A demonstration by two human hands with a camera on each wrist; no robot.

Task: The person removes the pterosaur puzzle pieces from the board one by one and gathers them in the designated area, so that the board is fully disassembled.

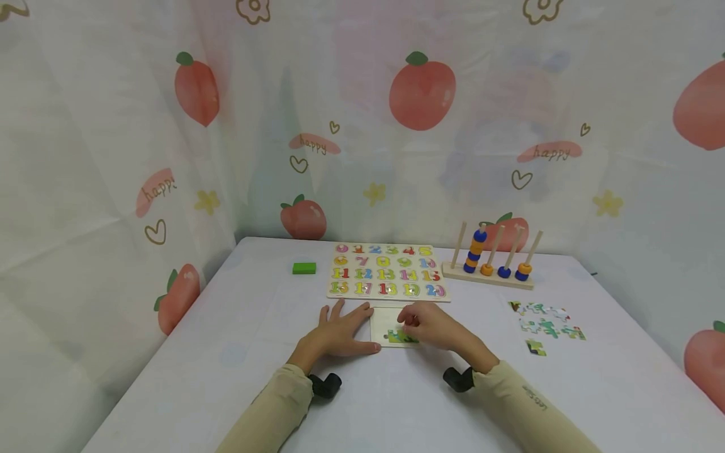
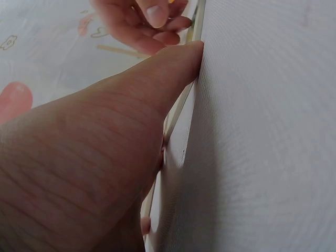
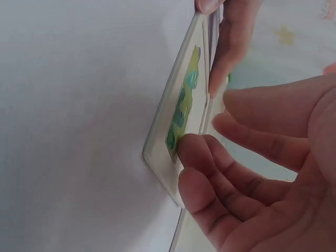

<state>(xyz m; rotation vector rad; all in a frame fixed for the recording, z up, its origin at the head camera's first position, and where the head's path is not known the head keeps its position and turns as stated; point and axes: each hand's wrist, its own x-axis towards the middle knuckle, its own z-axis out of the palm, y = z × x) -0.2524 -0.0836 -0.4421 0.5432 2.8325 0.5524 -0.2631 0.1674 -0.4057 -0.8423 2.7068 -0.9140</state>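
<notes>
A small white puzzle board (image 1: 385,319) lies on the table, with joined green jigsaw pieces (image 3: 184,107) along its near side. My left hand (image 1: 338,335) is spread at the board's left edge, its thumb by the near corner and index finger by the far one. Over the board's right part is my right hand (image 1: 435,324). Its fingers (image 3: 194,191) are loosely bent at the edge of the pieces, the thumb stands apart, and nothing shows between them. Part of the board is hidden under this hand. To the right lie several loose jigsaw pieces (image 1: 547,328).
Behind the puzzle board lies a wooden number board (image 1: 387,283). A bead stacker (image 1: 489,277) with upright pegs and blue and orange beads stands at the back right. A green block (image 1: 304,268) is at the back left. Printed curtains (image 1: 362,214) border the table.
</notes>
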